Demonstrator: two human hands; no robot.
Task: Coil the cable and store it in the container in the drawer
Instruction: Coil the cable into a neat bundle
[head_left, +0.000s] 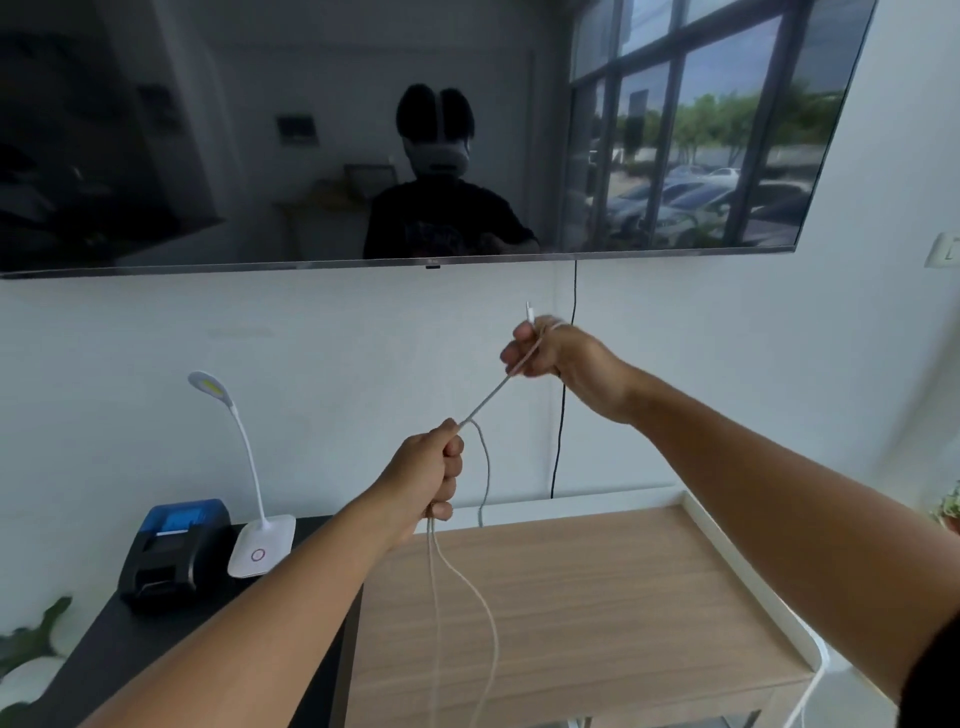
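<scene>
A thin white cable (485, 401) runs taut between my two raised hands in front of the wall. My right hand (558, 358) is closed around one end, and the small plug sticks up above the fingers. My left hand (434, 470) is lower and to the left, fisted around the cable. Below that fist two strands hang down past the wooden top, and one loop droops from its upper side. No drawer or container is in view.
A light wooden table (597, 597) with a white raised rim stands below my hands. To its left, a black table (130, 649) carries a white desk lamp (260, 545) and a black and blue printer (171, 551). A wall TV (311, 130) hangs above.
</scene>
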